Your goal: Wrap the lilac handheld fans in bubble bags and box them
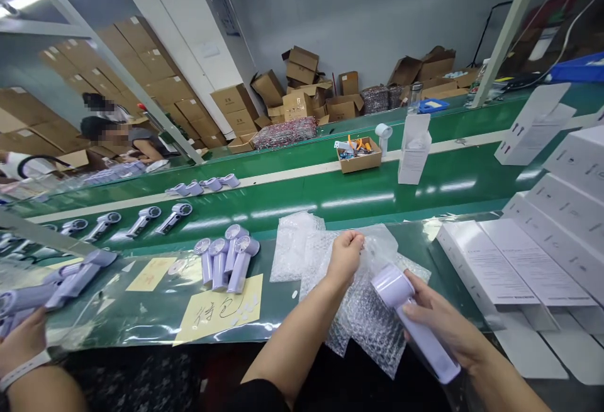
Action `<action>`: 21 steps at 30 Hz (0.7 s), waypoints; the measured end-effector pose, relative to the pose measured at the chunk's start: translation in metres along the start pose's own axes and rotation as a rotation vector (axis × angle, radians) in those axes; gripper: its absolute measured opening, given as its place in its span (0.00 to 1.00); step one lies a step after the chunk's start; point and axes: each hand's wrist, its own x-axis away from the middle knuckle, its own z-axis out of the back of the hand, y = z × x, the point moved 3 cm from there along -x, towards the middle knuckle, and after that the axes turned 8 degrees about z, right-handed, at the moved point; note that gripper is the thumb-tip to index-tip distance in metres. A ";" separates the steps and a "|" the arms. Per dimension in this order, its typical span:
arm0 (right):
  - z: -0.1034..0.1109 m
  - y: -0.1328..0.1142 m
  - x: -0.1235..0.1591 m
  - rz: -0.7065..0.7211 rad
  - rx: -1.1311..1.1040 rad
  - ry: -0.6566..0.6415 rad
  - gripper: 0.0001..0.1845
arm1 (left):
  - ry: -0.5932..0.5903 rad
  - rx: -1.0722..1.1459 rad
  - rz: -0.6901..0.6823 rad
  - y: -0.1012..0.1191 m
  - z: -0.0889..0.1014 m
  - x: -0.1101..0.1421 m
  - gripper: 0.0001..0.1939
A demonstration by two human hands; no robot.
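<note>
My right hand (pixel 436 317) is wrapped round the handle of a lavender handheld fan (pixel 429 343), its round head tilted up and to the left. My left hand (pixel 346 256) is closed in a pinch at the edge of a translucent bubble-wrap bag (pixel 377 248), just left of the fan's head. More bubble-wrap bags (pixel 372 317) lie in a loose pile under both hands, some hanging over the table edge. Left of them, several lavender fans (pixel 226 261) stand grouped on a yellow handwritten sheet (pixel 212 317).
White printed boxes (pixel 500 261) are stacked at the right. Beyond the table runs a green conveyor (pixel 292 195) carrying fans (pixel 174 217), a small carton of tools (pixel 361 155) and a white box (pixel 414 151). A co-worker's hand (pixel 26 339) holds fans at the left edge.
</note>
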 end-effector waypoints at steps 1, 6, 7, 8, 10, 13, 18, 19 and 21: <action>0.002 0.002 -0.001 -0.008 -0.006 -0.007 0.42 | -0.055 0.020 0.033 0.001 0.001 -0.001 0.07; 0.010 0.001 -0.008 0.025 0.009 0.054 0.36 | -0.494 -0.124 0.070 0.003 0.009 0.004 0.13; 0.010 0.000 -0.009 0.042 0.014 0.068 0.35 | -0.553 -0.140 0.093 0.001 0.009 0.004 0.17; 0.010 -0.001 -0.011 0.054 0.022 0.071 0.34 | -0.581 -0.147 0.114 -0.001 0.009 0.002 0.20; 0.009 -0.001 -0.015 0.056 0.044 0.060 0.31 | -0.551 -0.176 0.111 -0.006 0.007 -0.002 0.16; 0.009 0.002 -0.018 0.007 0.039 0.062 0.25 | -0.353 -0.396 -0.234 -0.006 0.004 0.000 0.08; 0.007 -0.003 -0.015 0.024 -0.046 0.122 0.24 | -0.057 -0.826 -1.189 0.000 0.010 0.035 0.11; 0.006 -0.005 -0.014 0.036 -0.043 0.165 0.25 | 0.004 -0.859 -1.266 -0.001 0.013 0.040 0.12; 0.004 -0.009 -0.011 0.068 -0.023 0.264 0.29 | 0.118 -0.888 -1.309 -0.002 0.016 0.044 0.13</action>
